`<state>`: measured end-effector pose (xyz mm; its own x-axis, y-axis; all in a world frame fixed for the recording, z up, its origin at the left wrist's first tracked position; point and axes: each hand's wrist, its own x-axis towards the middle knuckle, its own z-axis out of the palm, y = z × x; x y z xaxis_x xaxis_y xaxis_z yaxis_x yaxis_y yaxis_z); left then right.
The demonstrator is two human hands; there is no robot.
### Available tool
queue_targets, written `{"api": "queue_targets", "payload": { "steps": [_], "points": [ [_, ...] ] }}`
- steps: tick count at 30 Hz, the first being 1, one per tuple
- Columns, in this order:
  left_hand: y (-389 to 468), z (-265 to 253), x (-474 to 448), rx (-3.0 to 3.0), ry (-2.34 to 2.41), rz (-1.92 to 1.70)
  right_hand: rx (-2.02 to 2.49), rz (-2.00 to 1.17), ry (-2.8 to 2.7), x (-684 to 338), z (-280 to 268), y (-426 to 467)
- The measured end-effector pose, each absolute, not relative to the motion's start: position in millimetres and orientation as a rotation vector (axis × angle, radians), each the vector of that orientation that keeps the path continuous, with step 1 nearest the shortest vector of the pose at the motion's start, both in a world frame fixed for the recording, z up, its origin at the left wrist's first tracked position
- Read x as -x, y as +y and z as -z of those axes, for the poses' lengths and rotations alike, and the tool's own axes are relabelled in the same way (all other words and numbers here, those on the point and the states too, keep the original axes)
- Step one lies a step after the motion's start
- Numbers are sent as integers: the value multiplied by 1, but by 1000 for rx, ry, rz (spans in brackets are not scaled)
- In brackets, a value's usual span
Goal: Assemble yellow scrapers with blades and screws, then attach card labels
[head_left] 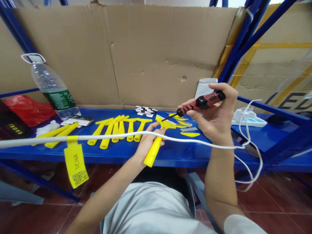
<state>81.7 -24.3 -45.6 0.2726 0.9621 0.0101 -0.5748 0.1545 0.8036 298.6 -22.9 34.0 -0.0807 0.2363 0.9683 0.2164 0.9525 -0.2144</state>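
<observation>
My left hand [148, 140] is closed around a yellow scraper [153, 151], its handle slanting down toward me and its wide head facing up. In my right hand [218, 120] is a red and black screwdriver [204, 102], held by the grip with its shaft pointing left. The screwdriver's tip meets the scraper's head, or lies right at it; a screw there is too small to make out. Behind the scraper lie loose yellow head pieces [190, 134] and thin metal blades [188, 129]. A row of yellow scrapers [118, 128] rests to the left on the blue shelf.
A white cable [195, 140] crosses in front of my hands, carrying a yellow tag [76, 165]. At left stand a plastic bottle [57, 91] and a red bag [30, 109]. Small boxes [145, 111] lie behind; a power strip [251, 118] sits right. Cardboard [158, 58] backs the blue shelf [97, 156].
</observation>
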Motion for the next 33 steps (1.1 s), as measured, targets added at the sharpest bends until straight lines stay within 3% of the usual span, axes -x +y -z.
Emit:
{"api": "queue_targets", "payload": {
  "steps": [33],
  "points": [
    [-25, 43, -84, -796, 614, -1207, 275, -38, -1681, -292, -36, -24]
  ]
}}
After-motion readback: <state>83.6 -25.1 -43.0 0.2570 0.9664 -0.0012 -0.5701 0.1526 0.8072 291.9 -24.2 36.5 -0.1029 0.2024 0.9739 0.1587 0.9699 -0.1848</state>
